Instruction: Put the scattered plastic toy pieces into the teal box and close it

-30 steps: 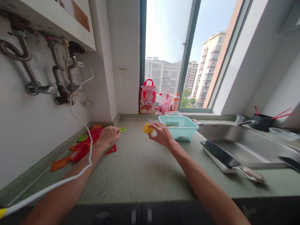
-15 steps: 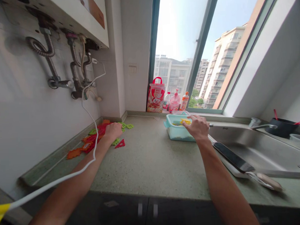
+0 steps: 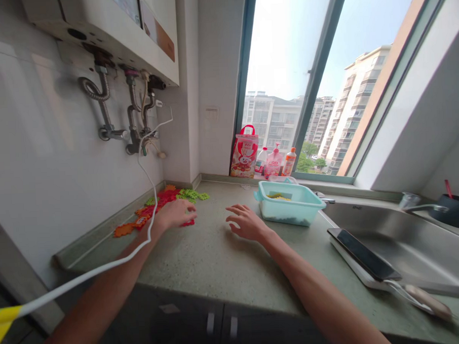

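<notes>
My left hand [image 3: 177,213] hovers at the right side of a pile of interlocking plastic pieces, its fingers loosely bent and a little apart. Just below its fingertips a red triangular piece [image 3: 188,223] shows in part. The pile holds red pieces [image 3: 167,196], green pieces [image 3: 192,195] and orange pieces [image 3: 124,230]; my left hand and forearm hide some of it. Over the middle of the counter, my right hand [image 3: 247,223] has its fingers spread and holds nothing. To its right stands a light-blue plastic box [image 3: 290,210] with yellow pieces [image 3: 279,196] inside.
A white cable [image 3: 115,266] hangs across my left forearm. At the right are a phone [image 3: 364,253] on a white object and the steel sink [image 3: 411,240]. Several bottles [image 3: 274,162] and a red bag [image 3: 245,153] stand by the window. The counter [image 3: 214,264] ends at its front edge.
My right hand has left the box and moved left to mid-counter; the yellow piece it held is now out of its fingers. My left hand has shifted off the pile toward the red triangle.
</notes>
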A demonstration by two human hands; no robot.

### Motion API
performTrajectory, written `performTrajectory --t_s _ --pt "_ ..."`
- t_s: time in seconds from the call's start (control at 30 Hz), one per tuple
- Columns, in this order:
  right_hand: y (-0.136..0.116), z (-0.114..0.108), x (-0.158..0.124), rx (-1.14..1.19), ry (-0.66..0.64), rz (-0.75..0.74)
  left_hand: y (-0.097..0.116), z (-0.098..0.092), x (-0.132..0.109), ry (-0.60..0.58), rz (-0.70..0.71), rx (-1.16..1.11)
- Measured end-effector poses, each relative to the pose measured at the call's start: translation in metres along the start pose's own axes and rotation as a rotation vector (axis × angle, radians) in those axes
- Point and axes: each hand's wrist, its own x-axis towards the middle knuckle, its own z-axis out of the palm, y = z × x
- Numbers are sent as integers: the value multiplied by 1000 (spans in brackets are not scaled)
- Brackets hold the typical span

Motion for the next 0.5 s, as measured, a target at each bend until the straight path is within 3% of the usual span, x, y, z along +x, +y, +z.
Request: performTrajectory --t_s 0.07,0.13,0.27,0.37,0.5 --pt "1 3 0 11 -26 1 6 15 -28 74 122 -7" --pt "4 4 -2 15 -40 13 -3 29 -54 95 123 -17" --pt "6 5 -2 39 -74 40 -52 39 -89 141 14 67" --pt "2 7 -1 52 -89 51 -77 35 -94 175 -21 135" --pt "-3 7 2 61 -94 54 -66 30 -78 126 13 187"
